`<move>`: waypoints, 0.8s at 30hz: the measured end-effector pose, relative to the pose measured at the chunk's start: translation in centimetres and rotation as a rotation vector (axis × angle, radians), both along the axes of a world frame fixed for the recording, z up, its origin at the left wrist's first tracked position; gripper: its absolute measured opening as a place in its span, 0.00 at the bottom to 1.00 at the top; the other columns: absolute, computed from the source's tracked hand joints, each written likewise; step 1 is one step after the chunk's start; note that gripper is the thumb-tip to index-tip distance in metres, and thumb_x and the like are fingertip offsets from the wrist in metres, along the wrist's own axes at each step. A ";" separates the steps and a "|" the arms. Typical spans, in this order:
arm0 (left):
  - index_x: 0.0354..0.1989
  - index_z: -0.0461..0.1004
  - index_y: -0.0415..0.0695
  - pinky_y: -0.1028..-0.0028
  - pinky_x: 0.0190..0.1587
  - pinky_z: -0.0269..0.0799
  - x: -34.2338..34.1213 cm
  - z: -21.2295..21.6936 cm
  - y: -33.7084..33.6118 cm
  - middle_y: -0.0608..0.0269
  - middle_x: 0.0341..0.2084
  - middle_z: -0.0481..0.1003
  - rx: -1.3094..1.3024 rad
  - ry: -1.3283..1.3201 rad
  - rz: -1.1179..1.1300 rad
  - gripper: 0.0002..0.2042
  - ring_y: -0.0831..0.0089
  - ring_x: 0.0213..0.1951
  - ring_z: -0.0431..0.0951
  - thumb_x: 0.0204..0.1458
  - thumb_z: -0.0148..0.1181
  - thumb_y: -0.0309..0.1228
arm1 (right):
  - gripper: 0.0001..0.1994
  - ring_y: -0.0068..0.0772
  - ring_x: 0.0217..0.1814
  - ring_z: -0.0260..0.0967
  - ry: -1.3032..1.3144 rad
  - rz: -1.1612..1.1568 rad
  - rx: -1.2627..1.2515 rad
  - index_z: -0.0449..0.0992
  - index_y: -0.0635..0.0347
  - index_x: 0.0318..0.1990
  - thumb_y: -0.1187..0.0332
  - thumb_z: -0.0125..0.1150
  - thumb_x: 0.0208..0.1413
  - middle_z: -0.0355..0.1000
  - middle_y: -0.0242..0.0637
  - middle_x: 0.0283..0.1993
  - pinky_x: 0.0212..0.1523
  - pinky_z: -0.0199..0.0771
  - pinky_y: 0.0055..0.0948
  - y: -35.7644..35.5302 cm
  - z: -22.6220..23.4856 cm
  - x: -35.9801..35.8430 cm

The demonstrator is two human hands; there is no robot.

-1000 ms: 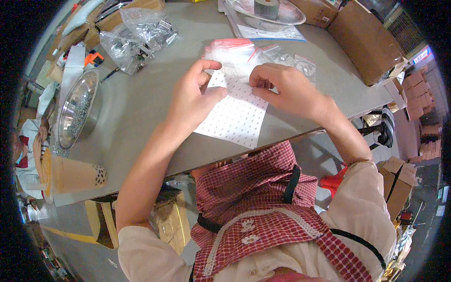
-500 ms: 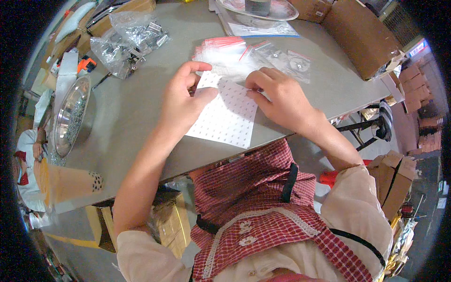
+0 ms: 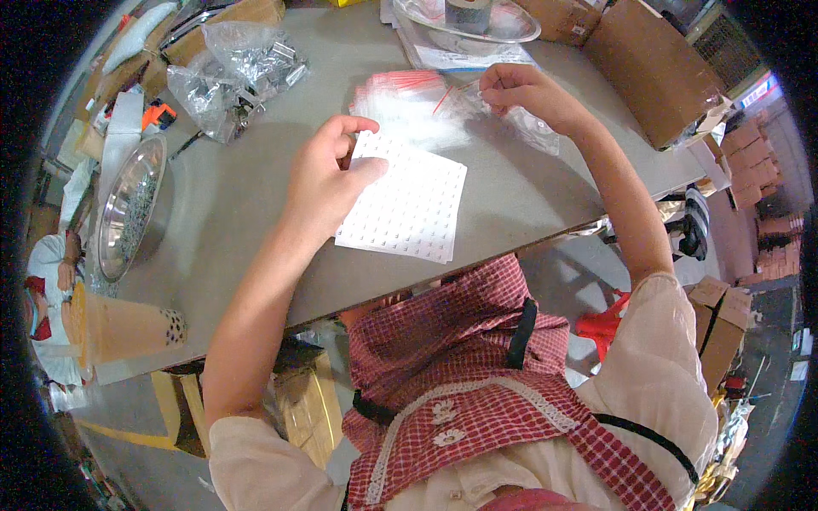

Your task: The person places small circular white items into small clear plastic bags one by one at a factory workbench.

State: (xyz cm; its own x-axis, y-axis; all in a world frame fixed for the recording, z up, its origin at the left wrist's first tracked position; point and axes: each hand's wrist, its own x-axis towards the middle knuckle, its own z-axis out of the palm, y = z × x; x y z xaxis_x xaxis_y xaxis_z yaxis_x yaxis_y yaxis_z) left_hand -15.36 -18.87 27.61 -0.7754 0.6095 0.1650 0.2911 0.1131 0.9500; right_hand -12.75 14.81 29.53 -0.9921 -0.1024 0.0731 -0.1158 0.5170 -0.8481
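My left hand (image 3: 335, 175) pinches the upper left edge of a white sheet of small printed labels (image 3: 407, 204), its thumb lying on top. The sheet tilts over the near part of the table. Farther off to the right, my right hand (image 3: 521, 92) is closed with its fingertips together above some clear zip bags (image 3: 538, 136). Whatever its fingertips may hold is too small to make out. Beyond the sheet lies a fanned stack of clear zip bags with red edges (image 3: 409, 102).
A steel bowl of small metal parts (image 3: 132, 209) and a cup of milky drink (image 3: 128, 328) stand at the left. Plastic bags of metal pieces (image 3: 243, 72) lie behind. At the back are a steel dish (image 3: 426, 19) holding a grey roll (image 3: 468, 15), and a cardboard box (image 3: 652, 72).
My right hand has left the label sheet and moved away, up and right, over the loose zip bags. My left hand still holds the sheet in nearly the same place.
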 end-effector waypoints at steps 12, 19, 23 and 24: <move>0.47 0.70 0.37 0.78 0.31 0.66 -0.4 -0.8 0.0 0.65 0.24 0.77 0.032 0.093 0.015 0.18 0.82 0.27 0.71 0.46 0.63 0.25 | 0.12 0.28 0.31 0.65 0.070 0.292 0.670 0.71 0.64 0.32 0.62 0.61 0.55 0.67 0.35 0.27 0.34 0.68 0.32 -0.4 1.1 -1.7; 0.51 0.69 0.40 0.78 0.39 0.69 0.2 0.7 0.0 0.63 0.33 0.80 -0.028 0.075 0.015 0.19 0.79 0.34 0.76 0.49 0.63 0.23 | 0.18 0.36 0.32 0.69 -0.181 -0.086 1.104 0.73 0.64 0.33 0.56 0.66 0.51 0.71 0.42 0.28 0.34 0.69 0.36 2.1 2.4 -2.4; 0.50 0.70 0.41 0.78 0.38 0.69 0.1 0.0 0.0 0.64 0.31 0.80 -0.034 0.097 0.014 0.19 0.79 0.33 0.76 0.49 0.63 0.24 | 0.16 0.32 0.31 0.69 0.120 -0.018 0.868 0.73 0.64 0.34 0.57 0.65 0.52 0.73 0.39 0.30 0.33 0.70 0.33 0.7 2.3 -2.0; 0.50 0.70 0.41 0.78 0.38 0.69 0.0 -0.4 -0.1 0.64 0.31 0.80 -0.019 0.099 0.019 0.18 0.79 0.33 0.76 0.49 0.63 0.24 | 0.13 0.23 0.34 0.68 -0.102 0.028 0.595 0.73 0.62 0.37 0.61 0.63 0.55 0.72 0.32 0.32 0.34 0.69 0.26 -0.8 3.0 -1.9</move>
State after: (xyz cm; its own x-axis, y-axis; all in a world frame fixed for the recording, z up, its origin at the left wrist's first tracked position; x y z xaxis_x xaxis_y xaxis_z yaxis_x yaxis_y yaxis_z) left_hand -15.39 -18.95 27.24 -0.7675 0.5986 0.2295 0.3808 0.1377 0.9143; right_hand -14.68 13.97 32.54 -0.9874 -0.1228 -0.0997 -0.0698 0.9039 -0.4219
